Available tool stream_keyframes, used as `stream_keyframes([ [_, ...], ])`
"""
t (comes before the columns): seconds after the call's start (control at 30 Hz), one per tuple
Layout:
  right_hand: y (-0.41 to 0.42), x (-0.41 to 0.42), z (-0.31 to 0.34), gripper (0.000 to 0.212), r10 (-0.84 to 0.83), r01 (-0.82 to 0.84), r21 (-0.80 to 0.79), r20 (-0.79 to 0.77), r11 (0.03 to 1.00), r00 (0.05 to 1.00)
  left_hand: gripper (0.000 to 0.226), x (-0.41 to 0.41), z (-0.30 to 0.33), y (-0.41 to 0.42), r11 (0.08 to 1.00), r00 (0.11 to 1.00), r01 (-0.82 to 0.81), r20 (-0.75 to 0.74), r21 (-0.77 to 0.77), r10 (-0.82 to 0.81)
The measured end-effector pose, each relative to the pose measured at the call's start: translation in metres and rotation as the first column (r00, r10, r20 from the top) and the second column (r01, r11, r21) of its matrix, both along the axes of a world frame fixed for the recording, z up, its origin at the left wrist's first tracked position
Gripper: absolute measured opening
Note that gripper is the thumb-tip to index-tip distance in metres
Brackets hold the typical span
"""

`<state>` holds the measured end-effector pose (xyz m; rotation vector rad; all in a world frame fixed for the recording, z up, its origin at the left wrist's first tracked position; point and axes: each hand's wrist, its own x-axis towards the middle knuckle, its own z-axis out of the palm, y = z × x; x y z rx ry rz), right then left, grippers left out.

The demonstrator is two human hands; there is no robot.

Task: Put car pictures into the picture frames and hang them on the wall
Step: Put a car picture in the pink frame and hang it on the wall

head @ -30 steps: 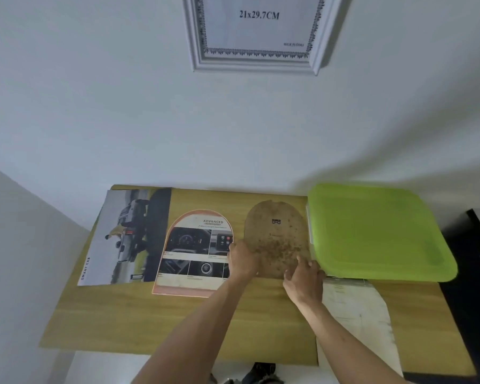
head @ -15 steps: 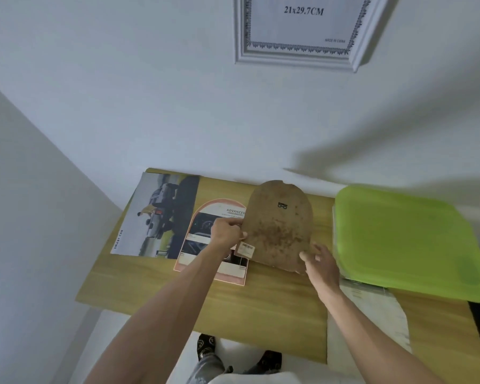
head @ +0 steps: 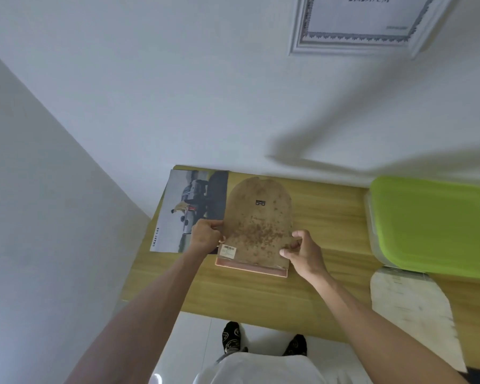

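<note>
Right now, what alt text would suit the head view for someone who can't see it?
Two hands, left and right, hold a brown arched backboard over a pink frame on a wooden table. A car picture lies left, a green lid right.

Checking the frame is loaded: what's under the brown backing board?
Under the brown backing board, only a pink arched frame's bottom edge shows. Whether a picture sits inside is hidden.

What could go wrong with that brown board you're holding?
The backing board is pinched only at its lower corners by the left hand and right hand, so it might slip or land crooked on the pink frame underneath. It may also nudge the car picture beside it.
</note>
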<state>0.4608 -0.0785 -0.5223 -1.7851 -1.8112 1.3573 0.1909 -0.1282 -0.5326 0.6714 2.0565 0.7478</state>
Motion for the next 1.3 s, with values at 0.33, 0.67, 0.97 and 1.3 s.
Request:
stream_keyframes([
  [0.33,-0.023,-0.009,-0.015,0.054,-0.060,0.065,-0.029,0.151,0.997,0.987,0.049,-0.003,-0.015,-0.016,0.989,0.989,0.145,-0.024,0.035,-0.144],
  [0.67,-0.029,-0.021,-0.020,0.052,-0.073,0.075,0.006,0.268,0.997,0.961,0.023,-0.007,-0.017,-0.015,0.988,0.988,0.154,0.000,-0.031,-0.154],
  [0.97,-0.012,-0.032,-0.008,0.048,0.197,-0.250,0.016,0.567,0.968,0.799,0.023,0.005,0.001,-0.007,0.883,0.804,0.433,-0.368,-0.179,-0.468],
  [1.3,0.046,-0.070,-0.002,0.159,0.546,-0.715,-0.223,0.797,0.662,0.257,0.112,0.010,0.006,0.047,0.331,0.032,0.764,-0.479,-0.554,-0.877],
])
